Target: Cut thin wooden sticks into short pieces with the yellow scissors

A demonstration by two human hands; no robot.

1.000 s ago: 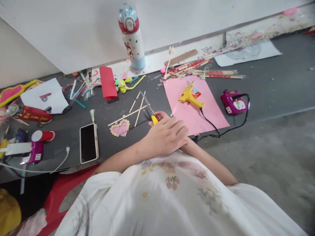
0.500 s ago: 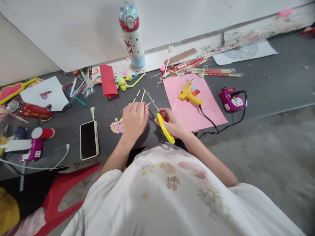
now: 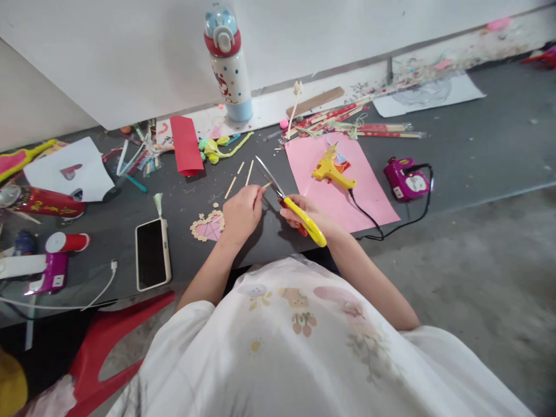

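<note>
My right hand (image 3: 309, 213) grips yellow-and-red scissors (image 3: 289, 204), their open blades pointing up and left. My left hand (image 3: 241, 215) pinches a thin wooden stick (image 3: 266, 185) whose tip sits at the blades. Just left of that hand lies a small heart (image 3: 208, 226) with a stick-edged rim and pink centre. Two loose short sticks (image 3: 240, 176) lie on the dark table (image 3: 469, 145) beyond my hands.
A yellow glue gun (image 3: 330, 169) rests on pink paper (image 3: 343, 191), cabled to a purple socket box (image 3: 406, 180). A phone (image 3: 150, 253) lies to the left. A dotted water bottle (image 3: 227, 63), red paper (image 3: 186, 145), chopstick packs (image 3: 373, 128) and scraps crowd the back.
My left hand came off my right hand, moved left and took up a stick. My right hand lifted the scissors and opened the blades at the stick's tip.
</note>
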